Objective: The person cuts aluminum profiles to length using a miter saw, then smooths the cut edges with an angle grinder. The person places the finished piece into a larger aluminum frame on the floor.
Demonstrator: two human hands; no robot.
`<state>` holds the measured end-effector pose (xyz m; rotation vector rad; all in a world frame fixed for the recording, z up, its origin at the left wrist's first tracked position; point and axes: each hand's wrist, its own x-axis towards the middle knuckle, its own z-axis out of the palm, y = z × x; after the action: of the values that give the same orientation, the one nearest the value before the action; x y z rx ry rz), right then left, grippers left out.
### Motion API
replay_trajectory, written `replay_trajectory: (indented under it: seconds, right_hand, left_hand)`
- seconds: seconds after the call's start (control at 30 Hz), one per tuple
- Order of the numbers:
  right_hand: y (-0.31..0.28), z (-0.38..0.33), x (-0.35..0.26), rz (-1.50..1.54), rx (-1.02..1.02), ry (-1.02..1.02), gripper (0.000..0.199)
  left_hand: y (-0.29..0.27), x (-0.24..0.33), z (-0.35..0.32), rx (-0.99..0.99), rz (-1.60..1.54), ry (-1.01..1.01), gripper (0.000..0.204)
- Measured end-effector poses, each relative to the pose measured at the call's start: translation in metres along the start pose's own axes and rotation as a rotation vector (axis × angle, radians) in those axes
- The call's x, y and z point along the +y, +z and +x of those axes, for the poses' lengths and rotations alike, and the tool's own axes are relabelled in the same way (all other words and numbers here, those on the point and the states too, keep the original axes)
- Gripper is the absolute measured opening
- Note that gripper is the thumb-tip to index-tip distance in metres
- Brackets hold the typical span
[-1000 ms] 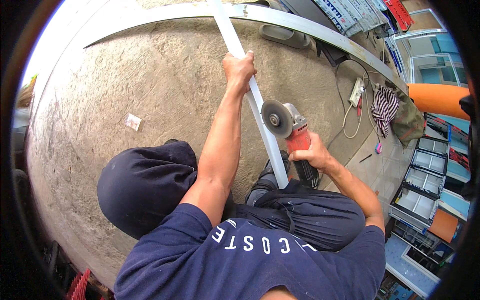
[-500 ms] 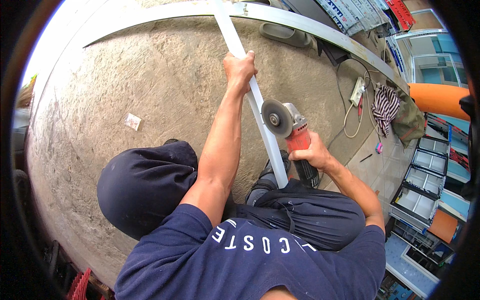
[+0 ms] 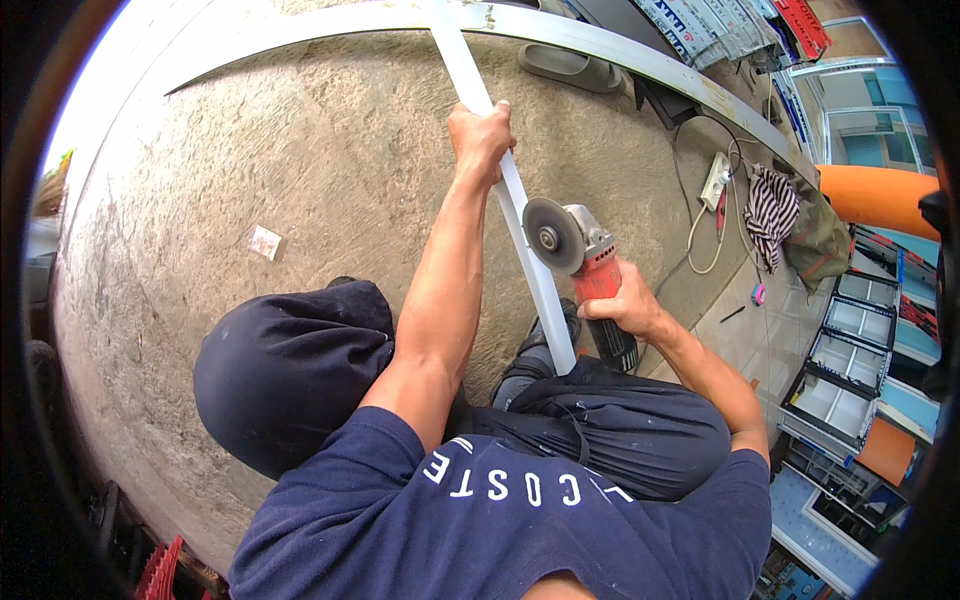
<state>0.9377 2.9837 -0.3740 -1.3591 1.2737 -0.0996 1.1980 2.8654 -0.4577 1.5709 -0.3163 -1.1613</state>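
A long white metal profile [image 3: 533,262] slants from the far middle down to my lap, its near end beside my shoe [image 3: 524,372]. Closed around its upper part is my left hand [image 3: 482,140], arm stretched out. My right hand [image 3: 630,304] grips a red and black angle grinder [image 3: 600,285] by its body. The grinder's grey cutting disc [image 3: 553,236] sits at the profile's right edge, overlapping it in view; whether it touches I cannot tell. No motion blur shows on the disc.
A long white bar [image 3: 330,25] crosses the far side, with a grey sandal [image 3: 570,68] beside it. At right are a power strip [image 3: 716,182] with cords, a striped cloth [image 3: 770,215], a pink tape measure [image 3: 758,294] and a compartment organizer [image 3: 845,360]. A small packet [image 3: 264,242] lies on the concrete.
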Motion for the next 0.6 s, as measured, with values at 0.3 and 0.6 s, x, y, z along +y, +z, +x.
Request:
replay_trajectory:
  seconds: [0.3, 0.6]
  right_hand:
    - [-0.0006, -0.0014, 0.0010, -0.031, 0.012, -0.022, 0.057]
    - [-0.0006, -0.0008, 0.0056, -0.026, 0.012, -0.025, 0.053]
  left_hand:
    - [0.0002, 0.0027, -0.0030, 0.000, 0.023, -0.013, 0.028]
    - [0.0021, 0.0010, -0.0024, -0.005, -0.013, -0.009, 0.028]
